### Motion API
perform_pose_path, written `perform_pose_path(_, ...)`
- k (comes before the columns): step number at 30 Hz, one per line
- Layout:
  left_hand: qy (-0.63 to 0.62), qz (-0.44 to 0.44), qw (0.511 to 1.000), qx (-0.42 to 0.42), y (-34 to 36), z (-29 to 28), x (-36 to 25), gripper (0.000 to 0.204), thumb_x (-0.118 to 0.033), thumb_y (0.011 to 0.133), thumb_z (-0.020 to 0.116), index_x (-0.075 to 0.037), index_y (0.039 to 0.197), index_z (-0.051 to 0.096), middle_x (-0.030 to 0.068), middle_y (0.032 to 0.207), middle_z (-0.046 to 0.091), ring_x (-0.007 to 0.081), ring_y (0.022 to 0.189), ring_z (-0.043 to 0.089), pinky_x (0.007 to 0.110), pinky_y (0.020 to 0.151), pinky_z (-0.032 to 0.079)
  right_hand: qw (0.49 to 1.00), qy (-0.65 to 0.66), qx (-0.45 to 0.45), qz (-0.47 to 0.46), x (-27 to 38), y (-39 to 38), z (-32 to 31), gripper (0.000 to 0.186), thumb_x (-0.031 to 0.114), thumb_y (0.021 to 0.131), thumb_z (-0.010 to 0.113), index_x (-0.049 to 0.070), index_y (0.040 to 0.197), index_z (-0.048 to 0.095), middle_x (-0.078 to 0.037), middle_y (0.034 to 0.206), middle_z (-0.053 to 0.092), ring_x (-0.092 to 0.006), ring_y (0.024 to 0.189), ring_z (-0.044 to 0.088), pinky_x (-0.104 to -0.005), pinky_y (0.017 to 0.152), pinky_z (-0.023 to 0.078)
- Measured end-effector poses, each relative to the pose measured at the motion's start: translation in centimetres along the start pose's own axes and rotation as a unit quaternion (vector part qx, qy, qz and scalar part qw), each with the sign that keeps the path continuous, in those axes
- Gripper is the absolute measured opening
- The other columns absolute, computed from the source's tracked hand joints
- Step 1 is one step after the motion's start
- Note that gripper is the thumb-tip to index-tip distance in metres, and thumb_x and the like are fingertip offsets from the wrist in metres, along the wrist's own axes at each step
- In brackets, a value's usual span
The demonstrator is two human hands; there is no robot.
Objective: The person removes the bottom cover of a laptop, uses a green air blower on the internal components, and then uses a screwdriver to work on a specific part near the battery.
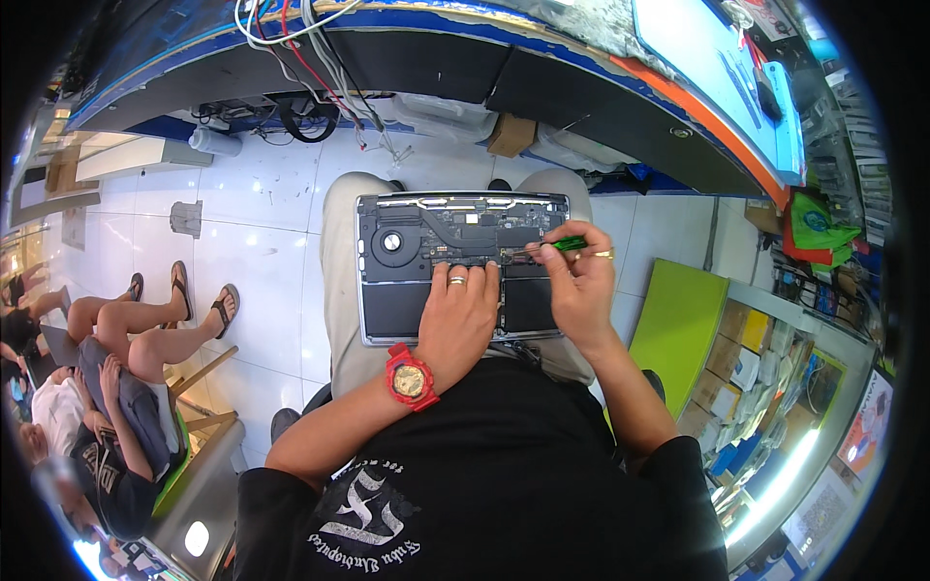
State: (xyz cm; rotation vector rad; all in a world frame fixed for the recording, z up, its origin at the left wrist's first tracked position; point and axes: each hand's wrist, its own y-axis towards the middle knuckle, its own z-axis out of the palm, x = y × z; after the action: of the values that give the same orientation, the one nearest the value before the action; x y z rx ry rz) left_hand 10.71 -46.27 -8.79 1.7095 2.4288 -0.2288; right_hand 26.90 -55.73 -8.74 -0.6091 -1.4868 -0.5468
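An opened laptop base [465, 228] lies across my lap, its circuit board, round fan [391, 242] and black battery packs [395, 308] bare. My left hand [463, 308] rests on its middle, fingers stretched out with the tips at the lower edge of the board. A red watch [412, 379] is on that wrist. In my right hand [584, 290], a screwdriver with a green handle [570, 244] is pinched between thumb and fingers. Its thin shaft points left, toward the board right of my left fingertips. What the tip touches is too small to make out.
A workbench edge [417, 66] curves across the far side, with loose cables [329, 77] hanging from it. At the right stands a glass display case [756, 378] with a green panel [676, 334]. Seated people [107, 416] are at the left, their legs stretched toward me.
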Motion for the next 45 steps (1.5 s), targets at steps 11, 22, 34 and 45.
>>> perform_pose_path(11,-0.020,-0.006,1.000,-0.017,-0.1,-0.3,-0.1,0.047,-0.016,0.092,0.061,0.008,0.132,0.061,0.0107,0.099,0.060,0.0265,0.099,0.059,0.047,0.106,0.043,0.997,-0.072,0.026,0.019,-3.2,-0.9,0.7,0.034,-0.008,0.101,0.060,-0.002,0.131,0.045,-0.013,0.116,0.061,-0.0218,0.105,0.072,-0.0319,0.094,0.060)
perform_pose_path(22,-0.018,-0.006,1.000,-0.006,-0.1,-0.1,0.0,0.048,-0.017,0.093,0.061,0.008,0.134,0.061,0.0116,0.101,0.061,0.0271,0.101,0.060,0.049,0.107,0.043,0.996,-0.084,0.027,0.014,-2.9,-0.7,1.1,0.033,-0.008,0.101,0.060,-0.003,0.130,0.045,-0.014,0.115,0.062,-0.0225,0.104,0.073,-0.0319,0.092,0.061)
perform_pose_path(34,-0.011,-0.005,1.000,0.008,-0.1,-0.3,0.0,0.049,-0.019,0.094,0.062,0.007,0.135,0.061,0.0106,0.101,0.061,0.0260,0.102,0.060,0.048,0.107,0.042,0.996,-0.088,0.013,0.008,-3.4,-0.9,1.3,0.031,-0.002,0.101,0.063,-0.002,0.129,0.049,-0.013,0.110,0.067,-0.0222,0.100,0.075,-0.0301,0.079,0.060)
perform_pose_path(45,-0.015,-0.004,1.000,-0.005,-0.2,-0.1,0.0,0.049,-0.019,0.094,0.062,0.007,0.136,0.061,0.0109,0.101,0.061,0.0266,0.103,0.059,0.048,0.107,0.042,0.986,-0.156,0.003,-0.051,-3.1,-0.7,1.0,0.034,0.004,0.098,0.071,-0.001,0.127,0.056,-0.012,0.101,0.070,-0.0202,0.088,0.073,-0.0311,0.074,0.059)
